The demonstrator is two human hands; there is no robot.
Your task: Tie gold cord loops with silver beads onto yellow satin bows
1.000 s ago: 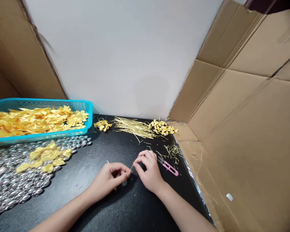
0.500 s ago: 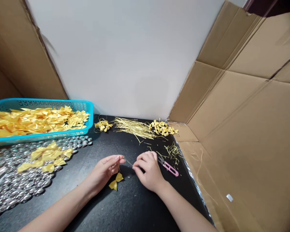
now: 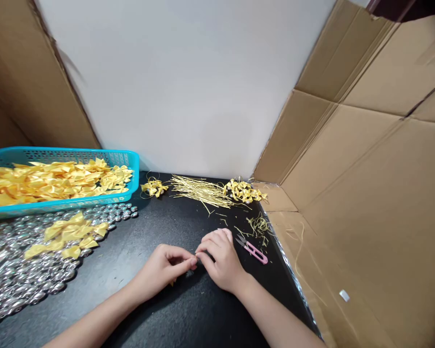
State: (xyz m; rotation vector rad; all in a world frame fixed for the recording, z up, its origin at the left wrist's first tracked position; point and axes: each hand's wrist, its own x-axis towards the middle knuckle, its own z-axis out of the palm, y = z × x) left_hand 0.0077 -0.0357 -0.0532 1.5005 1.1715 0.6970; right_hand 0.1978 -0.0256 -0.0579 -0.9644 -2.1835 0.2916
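Note:
My left hand (image 3: 166,267) is closed in a pinch, low over the black table. Its fingertips meet those of my right hand (image 3: 220,255), which pinches too. A thin gold cord runs into both pinches, now almost wholly covered by the fingers. Beneath my left hand peeps a sliver of a yellow ribbon bow (image 3: 172,282); the rest of it is hidden. Just right of my right hand lie pink-handled thread snips (image 3: 255,252), blades pointing up and left.
A blue basket (image 3: 136,176) of yellow bows stands at the left, behind many silver beads (image 3: 32,280) and some loose bows (image 3: 74,229). Cut gold cords (image 3: 201,191) lie at the back, between finished bow bundles (image 3: 243,191). Cord scraps (image 3: 259,226) sit near the cardboard wall (image 3: 369,193).
My left hand has moved right and turned over, bringing its fingertips against my right hand's. The cord stretch between them and most of the hanging bow have gone out of sight.

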